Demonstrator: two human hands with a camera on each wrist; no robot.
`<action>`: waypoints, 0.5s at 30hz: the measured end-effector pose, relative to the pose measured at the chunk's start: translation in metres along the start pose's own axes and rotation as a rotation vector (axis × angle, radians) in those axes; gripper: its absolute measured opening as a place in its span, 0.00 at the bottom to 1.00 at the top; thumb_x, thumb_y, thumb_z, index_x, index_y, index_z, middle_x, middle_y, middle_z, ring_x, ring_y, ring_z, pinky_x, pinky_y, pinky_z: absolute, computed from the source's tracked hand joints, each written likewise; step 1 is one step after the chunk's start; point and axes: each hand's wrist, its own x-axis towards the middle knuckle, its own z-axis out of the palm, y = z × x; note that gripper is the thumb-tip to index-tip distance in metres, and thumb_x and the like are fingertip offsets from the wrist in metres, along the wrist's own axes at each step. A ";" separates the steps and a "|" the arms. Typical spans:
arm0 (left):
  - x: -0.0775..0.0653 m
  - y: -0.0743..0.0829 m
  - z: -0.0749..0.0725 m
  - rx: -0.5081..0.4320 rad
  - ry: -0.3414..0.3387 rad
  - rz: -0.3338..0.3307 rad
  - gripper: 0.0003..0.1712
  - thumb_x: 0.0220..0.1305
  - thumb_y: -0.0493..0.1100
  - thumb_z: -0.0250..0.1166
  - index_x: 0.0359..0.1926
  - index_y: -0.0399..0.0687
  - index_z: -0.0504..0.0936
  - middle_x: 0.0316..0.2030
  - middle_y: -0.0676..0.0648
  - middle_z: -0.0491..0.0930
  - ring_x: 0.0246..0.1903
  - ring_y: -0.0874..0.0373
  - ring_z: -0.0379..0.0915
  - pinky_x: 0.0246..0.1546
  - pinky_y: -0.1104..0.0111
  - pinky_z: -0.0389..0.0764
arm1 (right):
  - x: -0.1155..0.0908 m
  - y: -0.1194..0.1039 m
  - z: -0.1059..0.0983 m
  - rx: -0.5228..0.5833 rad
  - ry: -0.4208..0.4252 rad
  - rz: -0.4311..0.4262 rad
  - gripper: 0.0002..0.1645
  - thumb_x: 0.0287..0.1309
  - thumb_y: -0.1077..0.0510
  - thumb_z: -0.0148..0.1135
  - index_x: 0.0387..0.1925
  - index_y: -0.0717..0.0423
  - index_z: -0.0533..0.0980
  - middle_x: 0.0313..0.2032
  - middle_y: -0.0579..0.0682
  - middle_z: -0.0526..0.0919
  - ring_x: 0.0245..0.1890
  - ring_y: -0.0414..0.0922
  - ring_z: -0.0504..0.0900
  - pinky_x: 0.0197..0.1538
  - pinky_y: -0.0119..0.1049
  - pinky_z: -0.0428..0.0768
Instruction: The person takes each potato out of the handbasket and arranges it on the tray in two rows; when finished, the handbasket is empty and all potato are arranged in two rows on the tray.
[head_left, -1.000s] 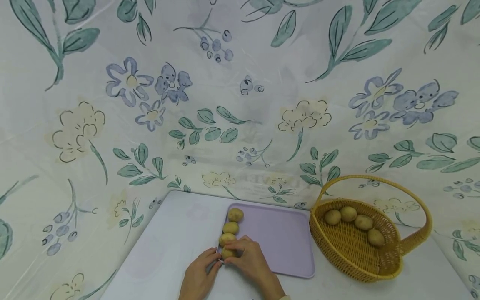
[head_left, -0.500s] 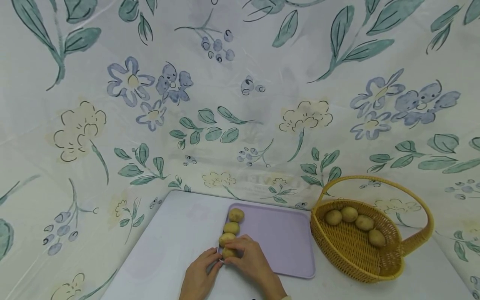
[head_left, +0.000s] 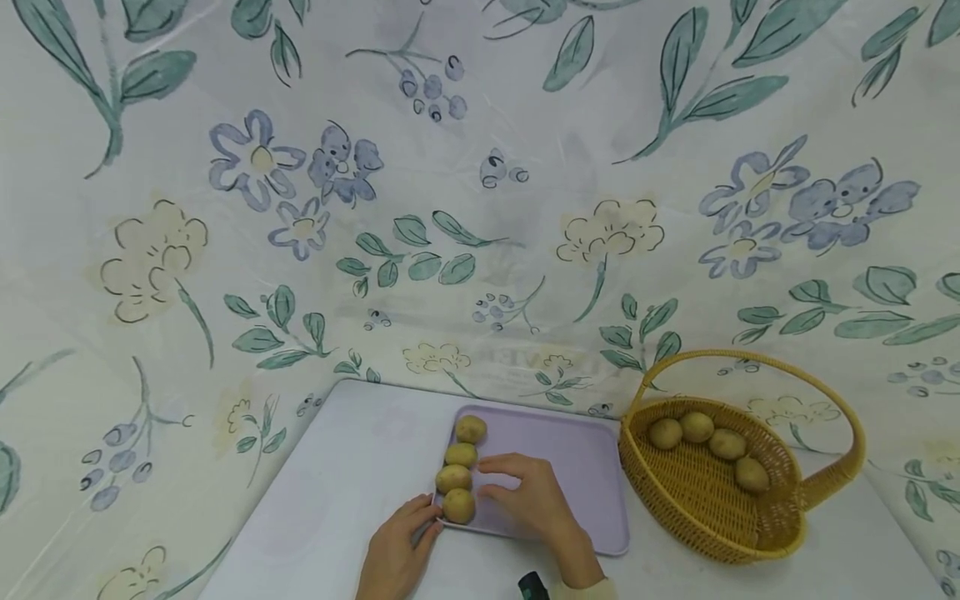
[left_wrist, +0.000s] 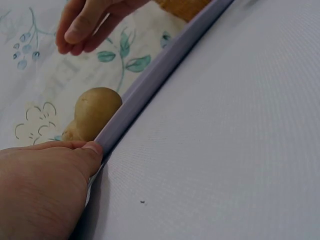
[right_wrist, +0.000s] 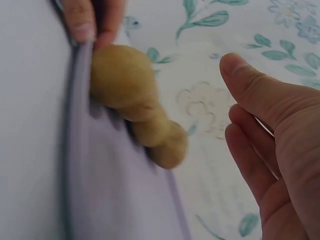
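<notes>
A lilac tray lies on the white table, with several potatoes lined up along its left edge. My left hand grips the tray's near left corner; in the left wrist view its thumb presses on the outside of the rim. Beside the fingertips sits the nearest potato, at the front end of the row. My right hand hovers over the tray just right of the row, thumb and fingers apart, holding nothing. The right wrist view shows that hand away from the potatoes.
A wicker basket with a tall arched handle stands right of the tray. Several potatoes lie in it, toward its back and right side. Behind the table hangs a floral-patterned cloth. A small black object shows near the right wrist.
My right hand has let go of the nearest potato and moved right, away from the row. The left hand has stayed at the tray's corner.
</notes>
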 end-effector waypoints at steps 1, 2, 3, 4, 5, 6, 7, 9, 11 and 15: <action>0.000 0.000 0.000 0.003 0.005 0.005 0.11 0.63 0.44 0.72 0.46 0.56 0.89 0.56 0.50 0.86 0.58 0.49 0.82 0.61 0.51 0.83 | 0.001 -0.001 -0.006 0.007 0.007 0.009 0.19 0.43 0.61 0.82 0.42 0.53 0.89 0.44 0.46 0.92 0.45 0.44 0.91 0.53 0.37 0.89; 0.000 0.000 0.001 0.004 0.009 0.009 0.11 0.63 0.43 0.73 0.46 0.56 0.89 0.56 0.50 0.86 0.58 0.49 0.82 0.61 0.51 0.83 | 0.002 -0.002 -0.013 0.008 0.017 0.014 0.19 0.43 0.60 0.82 0.42 0.52 0.89 0.44 0.45 0.92 0.45 0.44 0.91 0.53 0.37 0.89; 0.000 0.000 0.001 0.003 0.013 0.013 0.11 0.62 0.43 0.73 0.46 0.56 0.89 0.56 0.50 0.86 0.57 0.49 0.83 0.60 0.51 0.83 | 0.004 -0.002 -0.019 0.010 0.029 0.009 0.19 0.42 0.60 0.83 0.42 0.51 0.89 0.44 0.45 0.92 0.45 0.44 0.91 0.53 0.37 0.90; 0.000 0.000 0.001 0.000 0.016 0.016 0.11 0.62 0.43 0.73 0.46 0.55 0.89 0.55 0.50 0.86 0.57 0.49 0.83 0.60 0.51 0.84 | 0.005 -0.003 -0.026 0.008 0.040 0.012 0.19 0.42 0.59 0.83 0.41 0.50 0.89 0.44 0.45 0.92 0.46 0.44 0.91 0.53 0.37 0.89; 0.000 0.000 0.000 0.001 0.017 0.019 0.11 0.62 0.43 0.73 0.46 0.55 0.89 0.55 0.50 0.86 0.57 0.49 0.83 0.59 0.51 0.84 | 0.006 -0.003 -0.032 0.006 0.052 0.008 0.19 0.42 0.59 0.83 0.41 0.50 0.89 0.44 0.45 0.92 0.46 0.44 0.91 0.53 0.37 0.90; 0.000 0.000 0.000 -0.004 0.018 0.021 0.11 0.62 0.42 0.73 0.46 0.55 0.89 0.55 0.50 0.86 0.57 0.49 0.83 0.59 0.51 0.84 | 0.007 -0.004 -0.039 0.001 0.066 0.002 0.19 0.42 0.59 0.83 0.41 0.50 0.89 0.44 0.45 0.92 0.46 0.44 0.91 0.53 0.37 0.90; 0.000 -0.001 0.000 -0.006 0.017 0.020 0.11 0.62 0.42 0.73 0.46 0.55 0.89 0.55 0.50 0.86 0.57 0.48 0.83 0.59 0.51 0.84 | 0.008 -0.003 -0.045 -0.006 0.079 0.001 0.19 0.42 0.59 0.83 0.41 0.50 0.89 0.44 0.45 0.92 0.46 0.44 0.91 0.52 0.36 0.89; 0.000 -0.001 0.000 -0.014 0.012 0.011 0.11 0.62 0.42 0.73 0.46 0.55 0.89 0.56 0.50 0.86 0.57 0.48 0.83 0.60 0.51 0.84 | 0.007 -0.001 -0.058 -0.019 0.100 -0.006 0.19 0.42 0.60 0.83 0.41 0.51 0.89 0.44 0.46 0.92 0.46 0.45 0.91 0.52 0.33 0.89; 0.000 -0.001 0.000 -0.014 0.004 0.002 0.10 0.63 0.43 0.73 0.46 0.56 0.89 0.56 0.50 0.86 0.58 0.48 0.83 0.60 0.51 0.83 | 0.006 0.001 -0.071 -0.044 0.121 -0.005 0.19 0.42 0.60 0.83 0.41 0.50 0.90 0.44 0.46 0.92 0.46 0.44 0.91 0.52 0.27 0.87; 0.000 -0.001 0.001 -0.021 0.005 0.003 0.10 0.62 0.43 0.73 0.46 0.55 0.90 0.56 0.50 0.86 0.58 0.48 0.83 0.60 0.51 0.83 | 0.002 0.007 -0.097 -0.091 0.166 -0.024 0.20 0.39 0.64 0.83 0.40 0.53 0.89 0.43 0.49 0.92 0.45 0.42 0.91 0.51 0.18 0.83</action>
